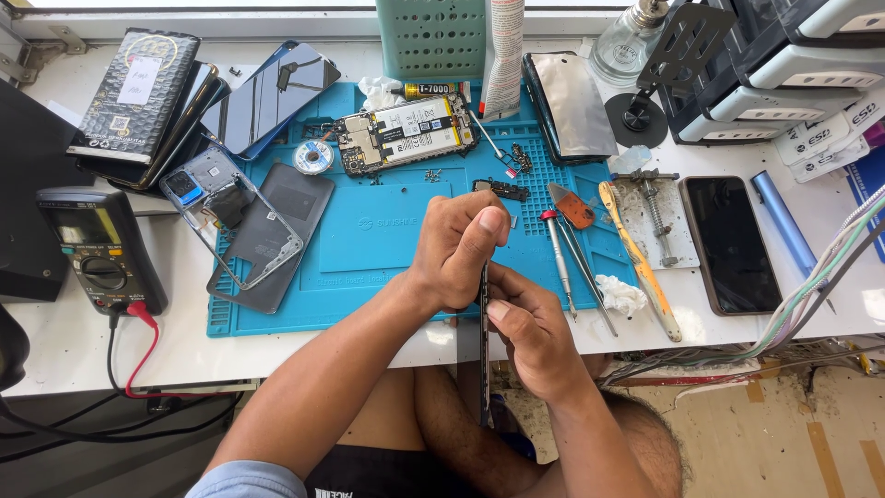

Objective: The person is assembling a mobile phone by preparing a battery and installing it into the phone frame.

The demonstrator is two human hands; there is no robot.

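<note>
Holding a thin dark phone panel (pixel 484 318) edge-on over the near edge of the white surface (pixel 74 346), both hands meet at its upper end. Left hand (pixel 456 249): fingers curled, thumb pressed along the top of the panel, grip closed on it. Right hand (pixel 530 332): fingers wrapped around the panel's right side just below the left hand, thumb against the edge, grip likewise closed on it. The panel stands nearly upright, its lower end dropping below the surface edge toward the person's lap. Behind the hands lies a blue work mat (pixel 369 240) covering the middle of the surface. On the mat's far part rests an opened phone (pixel 406 134) with battery and board exposed, small screws scattered just beside it. At the mat's left edge a dark back cover (pixel 286 217) and a clear phone frame (pixel 221 212) overlap. To the right of the hands, on the mat's right edge, lie a screwdriver (pixel 556 254) and tweezers (pixel 590 286), near each other. A yellow-handled pry tool (pixel 641 267) lies just past the mat, beside a crumpled tissue (pixel 619 293). Further right an intact dark phone (pixel 730 242) lies face up. At the left edge of the surface sits a multimeter (pixel 97 249) with red and black leads. A stack of phones (pixel 184 101) occupies the far left corner.
</note>
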